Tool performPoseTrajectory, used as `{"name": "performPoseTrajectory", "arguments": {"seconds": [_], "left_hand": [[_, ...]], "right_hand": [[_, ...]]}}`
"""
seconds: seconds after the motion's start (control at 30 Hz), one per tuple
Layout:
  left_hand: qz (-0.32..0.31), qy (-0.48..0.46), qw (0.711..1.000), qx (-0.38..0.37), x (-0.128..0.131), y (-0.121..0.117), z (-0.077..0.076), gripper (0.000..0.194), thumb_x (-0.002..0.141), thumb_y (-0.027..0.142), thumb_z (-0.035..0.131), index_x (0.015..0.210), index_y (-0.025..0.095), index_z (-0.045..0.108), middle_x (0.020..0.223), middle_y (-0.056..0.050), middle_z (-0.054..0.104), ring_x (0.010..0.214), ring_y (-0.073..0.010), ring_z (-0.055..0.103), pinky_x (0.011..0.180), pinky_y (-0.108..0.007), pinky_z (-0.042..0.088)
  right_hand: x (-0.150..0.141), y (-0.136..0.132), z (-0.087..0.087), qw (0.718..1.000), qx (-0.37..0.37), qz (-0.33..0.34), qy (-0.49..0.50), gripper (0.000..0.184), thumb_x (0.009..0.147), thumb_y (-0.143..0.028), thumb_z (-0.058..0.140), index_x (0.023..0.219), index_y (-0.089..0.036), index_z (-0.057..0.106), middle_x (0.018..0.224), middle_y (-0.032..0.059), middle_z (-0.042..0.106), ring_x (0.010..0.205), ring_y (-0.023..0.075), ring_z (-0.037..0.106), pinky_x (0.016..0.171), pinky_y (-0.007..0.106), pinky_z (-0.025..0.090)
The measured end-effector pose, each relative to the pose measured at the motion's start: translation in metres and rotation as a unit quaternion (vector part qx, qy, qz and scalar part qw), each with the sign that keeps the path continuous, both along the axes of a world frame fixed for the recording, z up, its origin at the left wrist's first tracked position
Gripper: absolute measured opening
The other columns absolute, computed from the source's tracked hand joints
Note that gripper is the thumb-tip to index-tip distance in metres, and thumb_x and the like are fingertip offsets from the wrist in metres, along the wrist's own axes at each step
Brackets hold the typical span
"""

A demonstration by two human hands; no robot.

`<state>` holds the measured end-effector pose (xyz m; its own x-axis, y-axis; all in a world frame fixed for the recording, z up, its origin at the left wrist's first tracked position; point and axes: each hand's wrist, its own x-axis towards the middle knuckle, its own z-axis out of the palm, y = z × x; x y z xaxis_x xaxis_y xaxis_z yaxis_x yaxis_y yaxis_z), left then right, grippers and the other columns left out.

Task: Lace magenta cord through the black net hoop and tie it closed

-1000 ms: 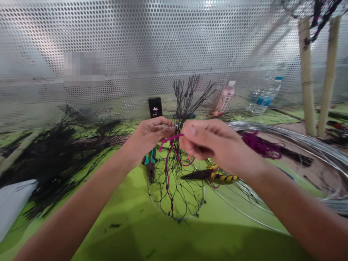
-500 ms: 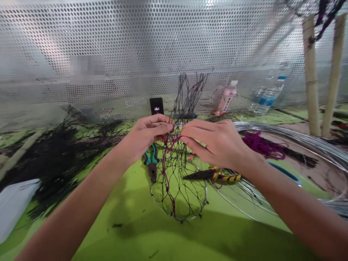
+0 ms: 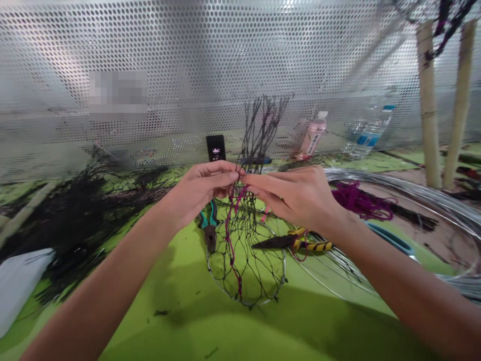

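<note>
A black knotted net (image 3: 248,250) rises from a wire ring (image 3: 284,265) lying on the green surface, its loose strands standing up behind my fingers. Purple cord (image 3: 230,245) runs up one side of the net to my hands. My left hand (image 3: 205,190) pinches the net strands between thumb and fingers. Close against it, my right hand (image 3: 293,193) has thumb and forefinger closed on the purple cord's upper end. The fingertips nearly meet and partly hide the knot area. Teal-handled pliers (image 3: 209,230) lie left of the net, and yellow-and-black long-nose pliers (image 3: 289,241) to its right.
Coiled silver wire (image 3: 376,175) and a purple cord bundle (image 3: 361,200) lie right, near a blue scissor handle (image 3: 391,238). Black netting (image 3: 82,215) is heaped left. Behind stand a phone-like device (image 3: 215,148), a pink bottle (image 3: 312,136), a water bottle (image 3: 373,133) and bamboo poles (image 3: 428,110).
My right hand has turned and moved its fingertips against my left. The loose purple cord end is drawn in near the net, and the strands lean less to the right.
</note>
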<state>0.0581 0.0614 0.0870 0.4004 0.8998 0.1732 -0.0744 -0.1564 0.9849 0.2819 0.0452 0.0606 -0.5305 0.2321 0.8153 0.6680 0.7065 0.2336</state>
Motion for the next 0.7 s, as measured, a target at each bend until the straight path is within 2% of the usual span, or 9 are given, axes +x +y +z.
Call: {"name": "performPoseTrajectory", "arguments": {"seconds": [0.2, 0.33, 0.47, 0.6, 0.7], "left_hand": [[-0.010, -0.009, 1.000, 0.012, 0.001, 0.000, -0.003, 0.014, 0.079, 0.026, 0.082, 0.092, 0.021, 0.082, 0.081, -0.002, 0.066, 0.067, -0.0102, 0.055, 0.061, -0.021, 0.046], [0.010, -0.012, 0.999, 0.028, 0.004, -0.001, -0.003, 0.034, 0.072, 0.012, 0.082, 0.104, 0.024, 0.079, 0.088, 0.000, 0.067, 0.073, -0.0107, 0.058, 0.064, -0.021, 0.047], [0.046, -0.015, 0.998, 0.031, 0.006, -0.003, -0.002, 0.045, 0.068, 0.010, 0.083, 0.110, 0.023, 0.076, 0.083, 0.001, 0.066, 0.069, -0.0107, 0.057, 0.063, -0.023, 0.045], [0.072, -0.015, 0.997, 0.013, 0.009, -0.004, -0.001, 0.043, 0.071, 0.016, 0.082, 0.113, 0.019, 0.073, 0.080, 0.000, 0.064, 0.064, -0.0107, 0.054, 0.059, -0.024, 0.042], [0.089, -0.033, 0.995, -0.004, 0.011, -0.004, -0.002, 0.045, 0.073, 0.015, 0.079, 0.117, 0.018, 0.070, 0.081, 0.001, 0.064, 0.063, -0.0112, 0.056, 0.059, -0.025, 0.041]], "right_hand": [[-0.002, 0.003, -0.004, 0.999, 0.026, -0.045, -0.002, 0.022, 0.100, -0.026, 0.058, 0.090, -0.024, 0.078, 0.055, -0.0073, 0.065, 0.044, 0.0081, 0.045, 0.049, 0.028, 0.020], [-0.001, 0.004, -0.004, 0.999, 0.008, -0.051, 0.000, 0.029, 0.102, -0.027, 0.053, 0.087, -0.022, 0.077, 0.049, -0.0058, 0.060, 0.043, 0.0086, 0.043, 0.050, 0.028, 0.019], [-0.001, 0.006, -0.006, 0.999, -0.008, -0.050, -0.009, 0.029, 0.102, -0.028, 0.053, 0.088, -0.021, 0.077, 0.054, -0.0040, 0.065, 0.044, 0.0088, 0.046, 0.051, 0.028, 0.018], [-0.001, 0.007, -0.008, 0.999, -0.020, -0.048, 0.001, 0.028, 0.101, -0.028, 0.054, 0.089, -0.021, 0.078, 0.054, -0.0039, 0.065, 0.045, 0.0091, 0.048, 0.051, 0.028, 0.019], [-0.001, 0.008, -0.008, 0.999, -0.019, -0.048, 0.002, 0.028, 0.102, -0.028, 0.054, 0.091, -0.021, 0.078, 0.057, -0.0040, 0.068, 0.045, 0.0094, 0.049, 0.051, 0.028, 0.020]]}}
